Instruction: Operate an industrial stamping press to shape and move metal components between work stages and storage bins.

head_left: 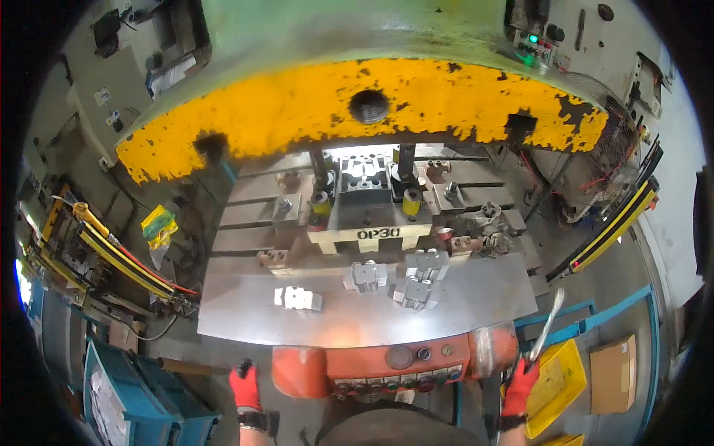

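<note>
My right hand [523,388], in a red glove, is closed round the lower end of a long silver metal tool [550,321] with a widened, bent tip. That tool points up beside the metal plate's right edge. Left of the red control console [401,364], my left hand [246,386], also red-gloved with dark fingertips, has its fingers curled; no held thing shows. Beyond the hands, a grey stamped metal part [298,298] lies on the plate [253,316]. Another stamped part [365,276] sits near the middle, with more parts [416,292] grouped to its right.
A press die [370,215] with a metal piece [364,172] on top stands behind the plate, under the yellow press ram [297,104]. Yellow guard bars [123,260] flank both sides. A blue bin [137,394], a yellow tray [558,386] and a cardboard box [613,375] stand low.
</note>
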Tool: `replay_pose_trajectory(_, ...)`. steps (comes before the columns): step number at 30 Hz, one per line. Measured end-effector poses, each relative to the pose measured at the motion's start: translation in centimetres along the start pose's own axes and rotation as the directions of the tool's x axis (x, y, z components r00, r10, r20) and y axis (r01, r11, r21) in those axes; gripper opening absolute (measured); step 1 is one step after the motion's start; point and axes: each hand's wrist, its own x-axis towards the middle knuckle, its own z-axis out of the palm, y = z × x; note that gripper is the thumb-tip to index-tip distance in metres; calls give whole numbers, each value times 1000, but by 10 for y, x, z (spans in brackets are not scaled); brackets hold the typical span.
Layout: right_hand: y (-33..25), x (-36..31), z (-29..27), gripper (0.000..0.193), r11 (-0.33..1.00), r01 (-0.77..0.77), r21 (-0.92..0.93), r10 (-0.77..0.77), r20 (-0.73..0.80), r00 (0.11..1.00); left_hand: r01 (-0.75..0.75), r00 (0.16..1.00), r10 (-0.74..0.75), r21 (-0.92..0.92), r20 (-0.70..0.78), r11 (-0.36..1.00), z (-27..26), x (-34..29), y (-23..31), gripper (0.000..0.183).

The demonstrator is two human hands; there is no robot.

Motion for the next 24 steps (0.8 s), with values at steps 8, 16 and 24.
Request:
replay_pose_trajectory(8,99,30,43,47,867,-324,378,38,598,800,-564,775,200,514,599,646,89,-6,-29,37)
replay_pose_trajectory(16,29,49,43,30,974,218,65,-197,723,662,-554,801,206,566,563,610,83,-8,-26,38)
replay_pose_trajectory(24,60,49,55,34,997,-44,66,-15,701,713,-551,806,199,584,557,597,77,-12,-34,39)
